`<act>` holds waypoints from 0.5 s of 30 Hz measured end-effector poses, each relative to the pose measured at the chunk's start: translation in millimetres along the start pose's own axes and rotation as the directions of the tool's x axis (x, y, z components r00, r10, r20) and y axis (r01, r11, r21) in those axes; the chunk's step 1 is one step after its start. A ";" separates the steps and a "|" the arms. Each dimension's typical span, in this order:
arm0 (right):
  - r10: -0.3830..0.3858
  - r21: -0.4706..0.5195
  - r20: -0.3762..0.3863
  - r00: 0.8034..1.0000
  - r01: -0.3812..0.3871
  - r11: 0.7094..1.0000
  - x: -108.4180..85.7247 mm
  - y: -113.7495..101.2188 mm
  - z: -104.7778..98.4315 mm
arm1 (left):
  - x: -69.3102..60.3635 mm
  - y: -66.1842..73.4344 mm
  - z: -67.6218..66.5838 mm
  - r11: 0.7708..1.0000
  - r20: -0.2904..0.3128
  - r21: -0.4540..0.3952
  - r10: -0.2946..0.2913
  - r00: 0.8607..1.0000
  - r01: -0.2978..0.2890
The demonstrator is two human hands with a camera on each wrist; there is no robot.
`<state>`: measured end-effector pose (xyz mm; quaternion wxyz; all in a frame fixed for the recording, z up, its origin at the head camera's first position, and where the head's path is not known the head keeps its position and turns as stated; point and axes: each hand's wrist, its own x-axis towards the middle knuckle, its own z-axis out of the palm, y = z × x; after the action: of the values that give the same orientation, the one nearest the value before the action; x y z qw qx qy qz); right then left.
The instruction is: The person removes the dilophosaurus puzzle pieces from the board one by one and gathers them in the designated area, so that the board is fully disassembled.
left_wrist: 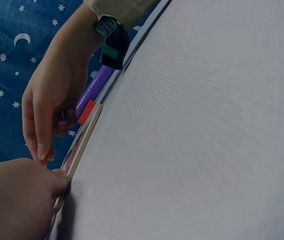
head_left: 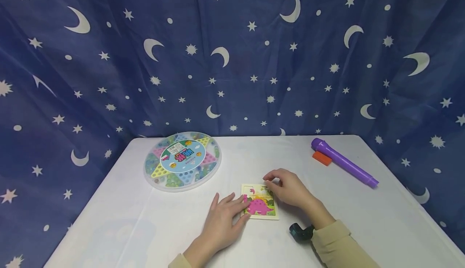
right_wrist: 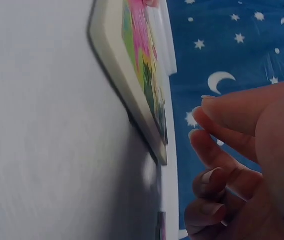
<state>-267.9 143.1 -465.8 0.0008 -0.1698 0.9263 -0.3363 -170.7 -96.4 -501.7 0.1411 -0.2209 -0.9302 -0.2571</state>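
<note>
A small square picture puzzle (head_left: 259,208) with a pink dinosaur in a pale wooden frame lies flat on the white table. My left hand (head_left: 222,221) rests at its left side, fingers extended, with the fingertips on the picture and the thumb at the lower left. Over the puzzle's upper right corner hovers my right hand (head_left: 290,188), its fingers loosely bent. In the right wrist view, nothing shows between the right fingertips (right_wrist: 209,105), and they are apart from the puzzle frame (right_wrist: 132,95). The left thumb (left_wrist: 57,182) meets the puzzle's edge in the left wrist view.
A round, clear-lidded game board (head_left: 183,161) lies at the back left. At the back right, a purple tube-shaped toy (head_left: 345,163) lies beside an orange block (head_left: 321,158). A dark wrist device (head_left: 301,233) sits on the right wrist. A star-and-moon curtain (head_left: 247,58) hangs behind the table.
</note>
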 end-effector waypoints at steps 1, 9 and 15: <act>-0.004 -0.008 0.009 1.000 0.004 1.000 -0.4 -1.7 0.9 | 0.0 0.0 0.0 1.000 0.001 0.001 0.001 1.000 -0.001; -0.046 -0.103 0.058 0.997 0.052 0.993 -3.2 -14.8 8.1 | -0.3 -0.1 0.2 1.000 -0.009 0.012 0.017 1.000 -0.017; -0.092 -0.171 0.076 0.993 0.104 0.980 -5.0 -18.3 11.7 | 0.6 -0.9 0.2 0.999 -0.009 0.024 0.022 1.000 -0.021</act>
<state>-256.1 124.3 -463.9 0.0008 -0.2260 0.9422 -0.2474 -171.7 -96.8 -502.0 0.1507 -0.2280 -0.9300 -0.2456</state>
